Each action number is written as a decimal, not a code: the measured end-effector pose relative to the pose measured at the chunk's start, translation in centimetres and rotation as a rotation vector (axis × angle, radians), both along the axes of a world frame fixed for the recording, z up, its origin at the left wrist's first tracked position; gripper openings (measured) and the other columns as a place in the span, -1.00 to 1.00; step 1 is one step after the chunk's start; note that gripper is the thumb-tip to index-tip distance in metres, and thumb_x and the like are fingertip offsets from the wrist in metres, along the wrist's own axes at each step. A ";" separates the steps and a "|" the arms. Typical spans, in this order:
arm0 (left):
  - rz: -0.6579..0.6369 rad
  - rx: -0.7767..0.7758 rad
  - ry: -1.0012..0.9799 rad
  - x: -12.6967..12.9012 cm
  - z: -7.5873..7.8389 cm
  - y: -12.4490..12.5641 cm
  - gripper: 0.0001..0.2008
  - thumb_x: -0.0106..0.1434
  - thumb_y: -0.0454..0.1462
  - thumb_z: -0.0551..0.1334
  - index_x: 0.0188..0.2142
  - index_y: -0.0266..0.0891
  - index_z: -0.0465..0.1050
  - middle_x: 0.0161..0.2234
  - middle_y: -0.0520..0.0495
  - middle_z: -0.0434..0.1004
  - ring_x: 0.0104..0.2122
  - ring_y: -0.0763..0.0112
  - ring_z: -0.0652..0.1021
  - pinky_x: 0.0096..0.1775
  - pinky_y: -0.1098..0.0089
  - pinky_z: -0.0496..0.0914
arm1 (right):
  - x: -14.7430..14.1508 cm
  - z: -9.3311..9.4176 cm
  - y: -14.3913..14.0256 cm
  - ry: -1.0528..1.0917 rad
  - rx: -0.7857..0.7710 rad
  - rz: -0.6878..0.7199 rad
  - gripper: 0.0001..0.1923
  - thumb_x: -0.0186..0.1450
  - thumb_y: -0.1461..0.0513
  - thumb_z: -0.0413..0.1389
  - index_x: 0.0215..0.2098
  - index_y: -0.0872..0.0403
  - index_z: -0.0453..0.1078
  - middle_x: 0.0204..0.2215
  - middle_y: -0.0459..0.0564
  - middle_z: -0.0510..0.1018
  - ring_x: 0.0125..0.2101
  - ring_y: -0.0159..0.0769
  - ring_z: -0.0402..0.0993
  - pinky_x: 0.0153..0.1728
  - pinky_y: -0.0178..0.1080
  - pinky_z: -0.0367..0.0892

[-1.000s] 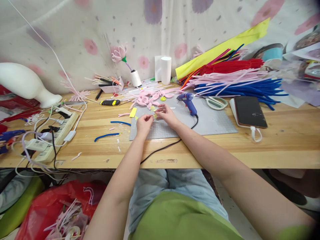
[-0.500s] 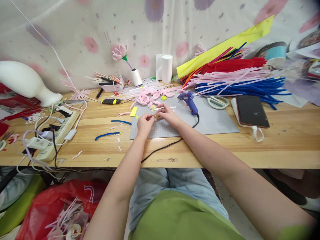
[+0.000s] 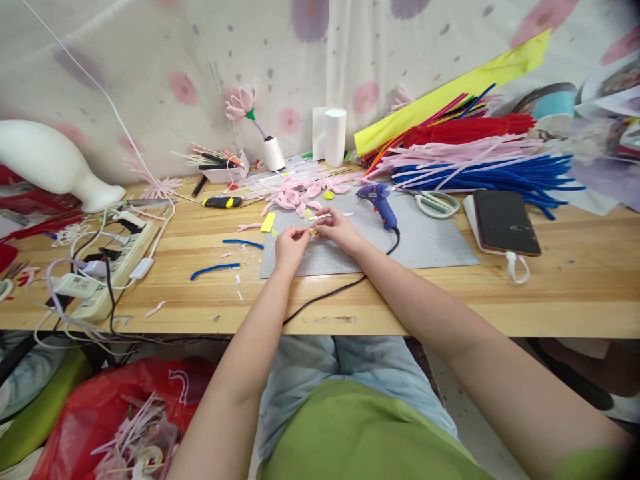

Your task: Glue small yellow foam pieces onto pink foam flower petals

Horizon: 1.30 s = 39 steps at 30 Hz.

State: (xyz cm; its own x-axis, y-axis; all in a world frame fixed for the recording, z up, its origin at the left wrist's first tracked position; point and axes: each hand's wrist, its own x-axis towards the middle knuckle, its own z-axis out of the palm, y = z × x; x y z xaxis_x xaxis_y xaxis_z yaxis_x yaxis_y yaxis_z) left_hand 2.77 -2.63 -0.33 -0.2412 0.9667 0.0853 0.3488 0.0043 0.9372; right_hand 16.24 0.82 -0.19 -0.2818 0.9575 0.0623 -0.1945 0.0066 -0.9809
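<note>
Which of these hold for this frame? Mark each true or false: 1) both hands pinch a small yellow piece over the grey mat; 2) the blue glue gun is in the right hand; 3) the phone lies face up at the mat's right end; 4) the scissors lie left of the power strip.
1) True: left hand and right hand meet on the small yellow piece above the grey mat.
2) False: the blue glue gun lies on the mat, apart from the hands.
3) True: the phone.
4) False: the scissors lie far right of the power strip.
</note>
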 end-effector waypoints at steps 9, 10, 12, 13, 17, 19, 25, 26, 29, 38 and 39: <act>0.000 -0.048 -0.068 0.1 0.5 -0.2 -0.80 0.03 -0.21 0.23 -0.38 -0.30 0.52 -0.54 -0.01 0.49 -0.58 0.54 0.40 -0.54 0.52 0.26 | 0.0 0.1 -0.1 -0.013 0.013 0.023 -0.64 -0.01 0.28 0.15 -0.26 0.04 0.18 -0.47 -0.17 0.51 -0.49 -0.44 0.45 -0.41 -0.29 0.42; 0.003 -0.056 -0.083 0.1 0.6 -0.2 -0.80 0.03 -0.22 0.23 -0.39 -0.30 0.52 -0.55 -0.01 0.49 -0.59 0.54 0.39 -0.56 0.52 0.25 | 0.0 0.0 -0.1 -0.016 0.016 0.030 -0.65 -0.01 0.30 0.13 -0.25 0.04 0.17 -0.45 -0.17 0.51 -0.49 -0.44 0.45 -0.40 -0.28 0.42; 0.011 -0.062 -0.116 0.2 0.7 -0.2 -0.82 0.02 -0.24 0.23 -0.40 -0.30 0.51 -0.55 -0.01 0.48 -0.60 0.55 0.39 -0.58 0.52 0.23 | 0.2 -0.1 0.1 -0.032 0.033 0.039 -0.64 -0.01 0.33 0.07 -0.23 0.03 0.16 -0.41 -0.15 0.51 -0.48 -0.44 0.46 -0.39 -0.26 0.43; 0.018 -0.064 -0.137 0.1 0.8 -0.1 -0.83 0.02 -0.24 0.23 -0.41 -0.30 0.51 -0.55 -0.01 0.49 -0.60 0.56 0.39 -0.59 0.53 0.22 | 0.3 -0.2 0.2 -0.049 0.056 0.041 -0.63 -0.02 0.35 0.05 -0.23 0.03 0.15 -0.39 -0.14 0.50 -0.47 -0.43 0.46 -0.39 -0.25 0.43; 0.064 -0.075 -0.250 0.1 1.2 -0.1 -0.86 -0.01 -0.26 0.24 -0.45 -0.30 0.47 -0.57 0.01 0.47 -0.64 0.61 0.35 -0.61 0.56 0.19 | 0.5 -0.3 0.0 -0.231 0.291 0.009 -0.56 -0.05 0.39 0.02 -0.17 0.03 0.16 -0.26 -0.07 0.44 -0.34 -0.36 0.47 -0.36 -0.24 0.40; 0.070 -0.080 -0.307 0.0 1.5 -0.1 -0.87 -0.04 -0.26 0.25 -0.48 -0.30 0.45 -0.60 0.03 0.45 -0.65 0.62 0.33 -0.62 0.56 0.17 | 0.4 -0.1 -0.2 -0.362 0.425 -0.023 -0.55 -0.02 0.38 0.04 -0.14 0.03 0.18 -0.21 -0.02 0.43 -0.28 -0.34 0.45 -0.33 -0.23 0.39; 0.033 -0.119 -0.395 0.0 2.3 -0.3 -0.89 -0.09 -0.27 0.27 -0.56 -0.30 0.42 -0.67 0.07 0.38 -0.68 0.62 0.30 -0.63 0.55 0.14 | -0.4 0.4 -0.7 -0.437 0.531 -0.043 -0.60 0.05 0.36 0.05 -0.12 0.04 0.20 -0.31 -0.07 0.44 -0.34 -0.37 0.43 -0.29 -0.23 0.37; 0.032 -0.123 -0.396 0.0 2.4 -0.3 -0.89 -0.09 -0.28 0.27 -0.56 -0.30 0.42 -0.67 0.07 0.37 -0.68 0.63 0.29 -0.63 0.55 0.14 | -0.4 0.5 -0.7 -0.420 0.525 -0.045 -0.61 0.05 0.36 0.05 -0.13 0.04 0.21 -0.33 -0.08 0.44 -0.36 -0.38 0.43 -0.28 -0.24 0.37; 0.036 -0.126 -0.386 0.1 2.5 -0.4 -0.90 -0.09 -0.28 0.27 -0.58 -0.30 0.41 -0.68 0.08 0.36 -0.69 0.63 0.28 -0.63 0.55 0.13 | -0.3 0.4 -0.6 -0.384 0.499 -0.047 -0.62 0.05 0.33 0.08 -0.14 0.03 0.20 -0.34 -0.09 0.44 -0.37 -0.37 0.43 -0.30 -0.24 0.35; 0.057 -0.111 -0.369 0.5 2.5 -0.6 -0.91 -0.05 -0.32 0.27 -0.60 -0.30 0.40 -0.70 0.08 0.35 -0.71 0.65 0.27 -0.62 0.55 0.13 | -0.1 0.1 -0.4 -0.266 0.398 -0.010 -0.62 0.04 0.25 0.14 -0.17 0.02 0.20 -0.38 -0.12 0.46 -0.35 -0.36 0.44 -0.35 -0.26 0.32; 0.059 -0.109 -0.366 0.5 2.5 -0.6 -0.92 -0.05 -0.33 0.26 -0.60 -0.30 0.40 -0.70 0.09 0.36 -0.70 0.65 0.27 -0.62 0.55 0.13 | -0.1 0.0 -0.4 -0.249 0.383 -0.001 -0.62 0.04 0.25 0.14 -0.17 0.02 0.20 -0.39 -0.13 0.46 -0.35 -0.35 0.44 -0.35 -0.26 0.32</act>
